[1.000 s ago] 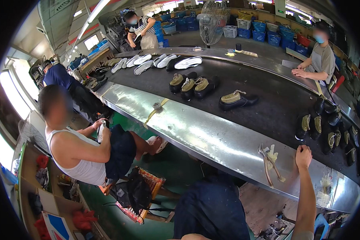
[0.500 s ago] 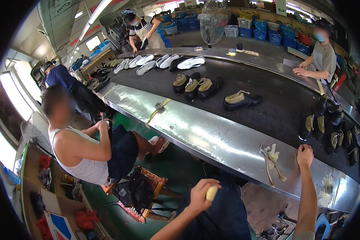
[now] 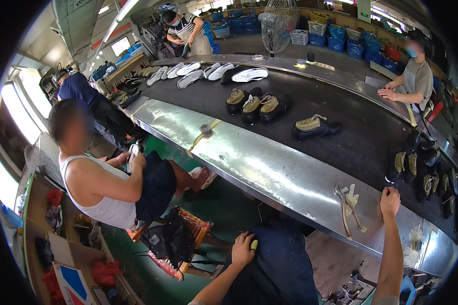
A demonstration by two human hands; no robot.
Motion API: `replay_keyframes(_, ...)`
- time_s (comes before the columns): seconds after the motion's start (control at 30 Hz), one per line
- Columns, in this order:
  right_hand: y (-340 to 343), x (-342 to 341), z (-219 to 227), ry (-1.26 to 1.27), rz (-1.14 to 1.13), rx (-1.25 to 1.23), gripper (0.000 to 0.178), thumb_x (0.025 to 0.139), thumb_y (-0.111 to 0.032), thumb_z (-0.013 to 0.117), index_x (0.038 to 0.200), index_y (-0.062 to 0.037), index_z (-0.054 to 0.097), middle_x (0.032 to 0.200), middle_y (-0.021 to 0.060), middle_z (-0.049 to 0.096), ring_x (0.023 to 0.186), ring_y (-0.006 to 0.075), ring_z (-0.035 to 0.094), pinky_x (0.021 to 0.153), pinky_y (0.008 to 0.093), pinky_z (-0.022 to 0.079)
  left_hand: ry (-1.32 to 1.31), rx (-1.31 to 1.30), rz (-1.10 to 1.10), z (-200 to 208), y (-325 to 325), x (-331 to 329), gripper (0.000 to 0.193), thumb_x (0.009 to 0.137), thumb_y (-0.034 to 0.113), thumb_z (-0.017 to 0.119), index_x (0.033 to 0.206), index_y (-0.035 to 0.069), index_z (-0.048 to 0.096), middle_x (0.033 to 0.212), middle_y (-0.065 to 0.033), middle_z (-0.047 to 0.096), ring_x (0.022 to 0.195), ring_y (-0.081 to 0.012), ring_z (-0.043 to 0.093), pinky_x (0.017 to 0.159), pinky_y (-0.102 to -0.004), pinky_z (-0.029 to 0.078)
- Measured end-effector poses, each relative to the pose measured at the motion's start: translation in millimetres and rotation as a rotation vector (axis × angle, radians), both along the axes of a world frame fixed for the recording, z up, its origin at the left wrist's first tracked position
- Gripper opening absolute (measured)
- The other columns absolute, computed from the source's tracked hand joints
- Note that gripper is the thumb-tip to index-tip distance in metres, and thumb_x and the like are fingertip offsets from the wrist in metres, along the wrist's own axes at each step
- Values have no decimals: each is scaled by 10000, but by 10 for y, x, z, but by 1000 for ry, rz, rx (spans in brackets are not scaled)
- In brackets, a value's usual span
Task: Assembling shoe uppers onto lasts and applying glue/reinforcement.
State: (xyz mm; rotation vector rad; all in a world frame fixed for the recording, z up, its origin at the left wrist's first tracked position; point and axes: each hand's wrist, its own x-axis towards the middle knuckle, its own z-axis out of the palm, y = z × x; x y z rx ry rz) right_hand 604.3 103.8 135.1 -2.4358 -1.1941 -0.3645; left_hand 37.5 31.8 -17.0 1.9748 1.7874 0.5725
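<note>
My left hand [image 3: 243,250] rests on my dark-clothed thigh [image 3: 275,254], its fingers laid over the cloth. At its thumb is a yellow covering [image 3: 253,244], perhaps a finger cot or tape. My right hand [image 3: 390,202] lies on the metal ledge beside the dark belt, fingers curled in and nothing visible in them. To its left, long-handled pincers [image 3: 347,211] lie on the metal ledge [image 3: 290,193], next to yellowish tape scraps [image 3: 351,195]. Black-and-tan shoes [image 3: 412,166] stand on the belt just beyond my right hand.
Across the dark belt [image 3: 208,112] are more black-and-tan shoes [image 3: 315,127] and white-soled shoes [image 3: 191,79]. A small grey cup [image 3: 204,129] stands on the ledge. At left sits a person in a white vest [image 3: 99,195], near a patterned stool [image 3: 198,231] holding a black bag [image 3: 172,240].
My left hand has dropped from mid-air onto my thigh. My right hand stays at the ledge. The seated person now shows a white shoe in their hands. The view has shifted slightly.
</note>
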Motion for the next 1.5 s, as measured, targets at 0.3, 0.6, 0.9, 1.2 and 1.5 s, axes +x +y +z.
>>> replay_keyframes(0.3,6,19,-38,-3,12,20,247,978,-269,592,994,-51,707,1067,148,694,1040,380,645,900,509,510,-56,3,7,14,26,-34,576,829,151,699,1393,163,584,1500,-99,510,1413,-344,442,1136,-468,420)
replay_keyframes(0.6,7,33,-40,-4,17,27,252,981,-271,582,1000,-51,704,1071,141,692,1047,369,646,899,507,510,-70,12,1,4,15,-15,578,818,134,692,1387,156,588,1487,-100,520,1393,-352,459,1134,-464,423)
replay_keyframes(0.9,7,-37,-82,-22,36,-12,257,983,-272,582,1002,-50,710,1067,137,694,1041,371,648,896,509,509,-72,-31,33,-32,-172,-44,595,804,120,697,1388,156,588,1490,-107,516,1397,-357,456,1132,-466,427)
replay_keyframes(1.2,-91,100,-156,3,15,-10,322,1011,-320,552,1046,-45,714,1112,171,702,1050,404,656,899,514,518,-89,11,14,-37,47,-79,507,849,118,683,1351,135,615,1455,-113,542,1374,-347,475,1138,-439,421)
replay_keyframes(1.5,-79,-53,-60,-25,-29,-33,278,969,-294,570,1033,-68,717,1103,154,714,1064,379,654,902,520,511,-115,45,5,-74,33,-74,519,797,114,692,1313,150,645,1428,-97,570,1356,-343,496,1103,-462,455)
